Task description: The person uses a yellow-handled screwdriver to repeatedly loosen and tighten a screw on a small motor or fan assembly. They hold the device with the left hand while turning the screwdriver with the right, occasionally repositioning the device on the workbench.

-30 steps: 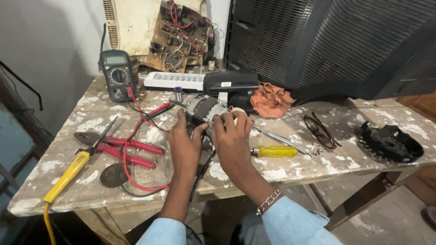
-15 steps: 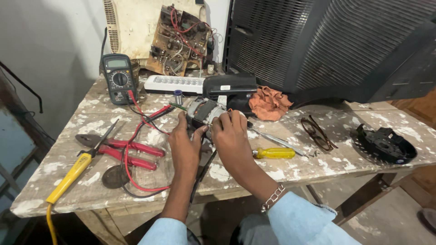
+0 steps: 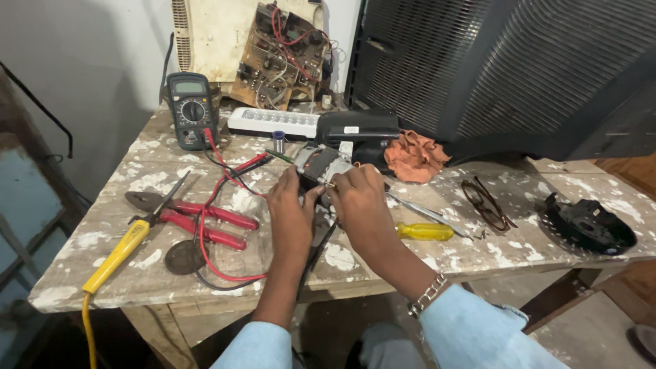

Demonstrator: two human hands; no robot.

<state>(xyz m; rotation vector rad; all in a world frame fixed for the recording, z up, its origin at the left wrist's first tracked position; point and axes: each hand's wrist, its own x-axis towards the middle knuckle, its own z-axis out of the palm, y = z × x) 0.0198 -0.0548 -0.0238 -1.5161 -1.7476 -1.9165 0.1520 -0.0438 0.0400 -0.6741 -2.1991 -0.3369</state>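
Both hands still gripping the small motor (image 3: pixel 320 166) mid-bench: left hand (image 3: pixel 292 213) cupping its near side, right hand (image 3: pixel 360 201) fingers pinching its top. Barely shifting since before, so continuing the same fiddling.

Small grey motor (image 3: pixel 318 164) on workbench

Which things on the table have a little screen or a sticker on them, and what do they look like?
Multimeter: back left of the table, upright dark box with a small grey screen on top and a round dial below.
Black casing: behind the hands, with a small white rectangular label on its front.
No packages or signs are in view.
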